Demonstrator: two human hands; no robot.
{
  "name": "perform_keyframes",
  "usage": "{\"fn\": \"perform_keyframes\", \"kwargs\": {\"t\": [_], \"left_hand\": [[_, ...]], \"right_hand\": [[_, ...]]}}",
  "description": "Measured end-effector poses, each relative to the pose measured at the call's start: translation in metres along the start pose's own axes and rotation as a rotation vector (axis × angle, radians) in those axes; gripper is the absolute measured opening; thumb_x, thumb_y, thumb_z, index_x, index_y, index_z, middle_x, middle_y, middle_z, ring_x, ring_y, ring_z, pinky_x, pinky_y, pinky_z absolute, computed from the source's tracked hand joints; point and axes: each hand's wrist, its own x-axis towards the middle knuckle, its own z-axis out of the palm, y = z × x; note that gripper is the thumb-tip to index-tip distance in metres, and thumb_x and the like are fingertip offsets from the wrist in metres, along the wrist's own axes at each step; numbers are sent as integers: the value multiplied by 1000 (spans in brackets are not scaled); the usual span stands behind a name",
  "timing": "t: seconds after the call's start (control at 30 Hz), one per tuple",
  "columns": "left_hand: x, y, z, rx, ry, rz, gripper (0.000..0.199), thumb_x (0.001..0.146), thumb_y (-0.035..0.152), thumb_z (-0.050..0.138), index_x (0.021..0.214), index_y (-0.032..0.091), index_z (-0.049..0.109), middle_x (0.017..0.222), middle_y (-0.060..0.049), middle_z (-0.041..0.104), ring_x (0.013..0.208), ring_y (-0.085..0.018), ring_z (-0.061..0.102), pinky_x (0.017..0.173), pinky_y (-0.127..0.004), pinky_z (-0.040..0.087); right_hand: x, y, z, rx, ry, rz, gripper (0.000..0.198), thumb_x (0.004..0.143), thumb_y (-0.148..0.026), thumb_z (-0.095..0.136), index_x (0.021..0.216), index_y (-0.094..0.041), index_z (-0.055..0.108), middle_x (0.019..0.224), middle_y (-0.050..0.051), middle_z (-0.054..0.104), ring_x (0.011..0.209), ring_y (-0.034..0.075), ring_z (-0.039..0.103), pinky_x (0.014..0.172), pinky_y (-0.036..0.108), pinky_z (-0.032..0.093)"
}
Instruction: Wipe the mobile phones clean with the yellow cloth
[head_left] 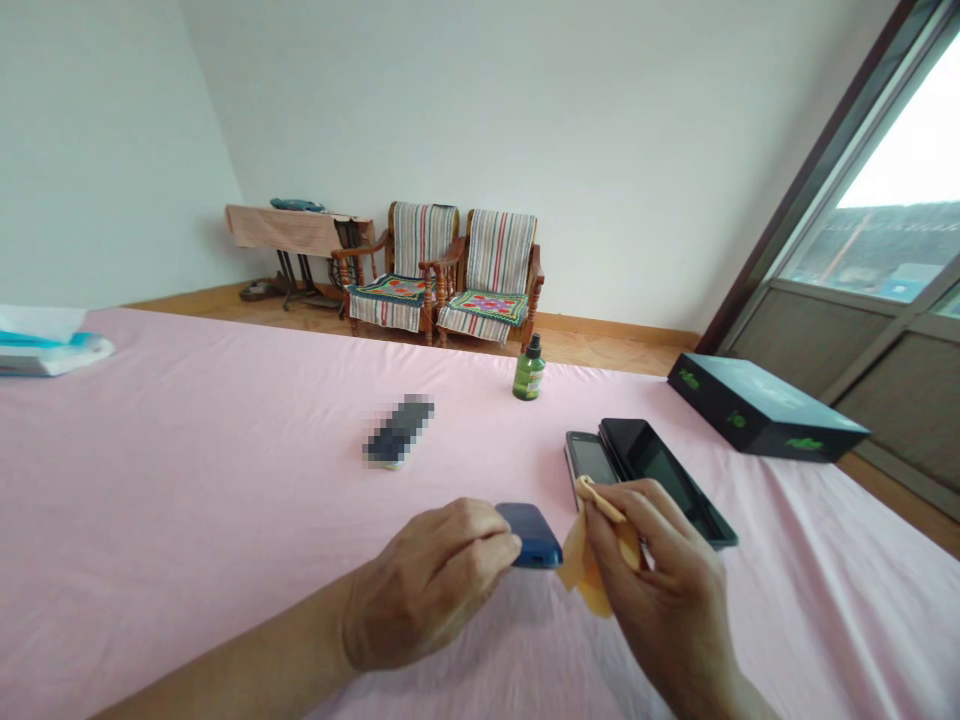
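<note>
A small dark blue device [531, 535] with rounded corners, perhaps a phone, is gripped at its left side by my left hand [435, 585]. It is held over the pink cloth, its narrow end toward the right. Just right of it, my right hand [660, 575] pinches a bunched yellow cloth [592, 570], whose loose part hangs below the fingers. The cloth is close to the device's right end; whether they touch I cannot tell. Behind my right hand lie a grey-screened phone [591, 455] and a larger black tablet-like device [660, 470], both partly hidden by the hand.
Pink cloth [225, 480] covers the broad surface. On it are a blurred-out dark phone [400, 430], a green spray bottle [529, 370], a black box [765, 405] at right and a white-blue packet [49, 345] at far left. Two wooden chairs [491, 265] stand beyond.
</note>
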Motion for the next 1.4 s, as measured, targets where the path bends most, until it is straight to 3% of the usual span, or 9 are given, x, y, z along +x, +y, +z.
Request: {"fn": "perform_keyframes", "kwargs": {"t": [0.27, 0.4, 0.5, 0.6, 0.67, 0.77, 0.93, 1.1, 1.4], "left_hand": [[6, -6, -2, -17, -440, 11, 24, 79, 7, 52, 102, 14, 56, 93, -10, 62, 83, -22, 57, 80, -36, 52], [9, -9, -4, -157, -504, -77, 20, 84, 25, 63, 101, 15, 58, 97, -9, 62, 84, -21, 58, 76, -32, 50], [8, -10, -2, -242, -442, -196, 37, 81, 46, 71, 101, 17, 60, 97, -9, 63, 86, -22, 58, 76, -32, 50], [4, -11, 3, -278, -349, -368, 56, 73, 51, 77, 113, 17, 57, 107, -11, 62, 98, -26, 58, 87, -39, 49], [0, -13, 8, -285, -336, -452, 81, 66, 53, 81, 130, 17, 46, 125, -14, 56, 114, -30, 53, 98, -45, 45], [-7, -16, 13, -238, -426, -514, 110, 61, 59, 82, 145, 13, 28, 145, -21, 40, 132, -37, 38, 109, -55, 32], [-6, -19, 14, -224, -551, -505, 108, 61, 61, 80, 145, 13, 32, 149, -20, 36, 137, -37, 33, 113, -54, 25], [-2, -18, 13, -210, -565, -534, 109, 59, 60, 81, 143, 7, 36, 148, -24, 36, 137, -39, 33, 113, -55, 26], [-2, -18, 15, -230, -515, -500, 103, 58, 56, 82, 140, 10, 40, 145, -21, 42, 134, -36, 38, 113, -54, 26]], "right_hand": [[-3, 5, 1, 122, -70, 82, 15, 94, -19, 51, 97, -22, 65, 88, 3, 59, 76, 14, 61, 62, 22, 49], [0, 8, -1, 207, -108, 131, 15, 95, -21, 49, 98, -23, 64, 88, 2, 58, 76, 13, 59, 61, 21, 48], [0, 7, 1, 290, -274, 188, 16, 95, -22, 48, 95, -22, 64, 84, 1, 59, 75, 13, 58, 63, 21, 47], [-6, 3, 7, 364, -512, 231, 16, 94, -18, 48, 91, -21, 64, 83, 1, 60, 74, 13, 59, 65, 22, 46], [-11, 1, 12, 371, -616, 221, 16, 91, -11, 50, 88, -20, 63, 82, 0, 61, 75, 13, 59, 66, 23, 46], [-17, 0, 18, 355, -711, 149, 23, 82, 3, 51, 78, -18, 61, 83, 1, 60, 79, 14, 58, 68, 23, 45], [-19, 0, 20, 343, -706, 137, 30, 80, 7, 49, 78, -18, 64, 87, 1, 59, 80, 13, 57, 67, 22, 44], [-17, 7, 27, 219, -627, 136, 24, 87, 0, 50, 82, -18, 67, 85, 3, 55, 78, 15, 57, 65, 25, 45], [1, 23, 45, -34, -550, -84, 27, 95, -11, 44, 81, -15, 66, 77, 4, 53, 71, 16, 54, 64, 27, 46]]}}
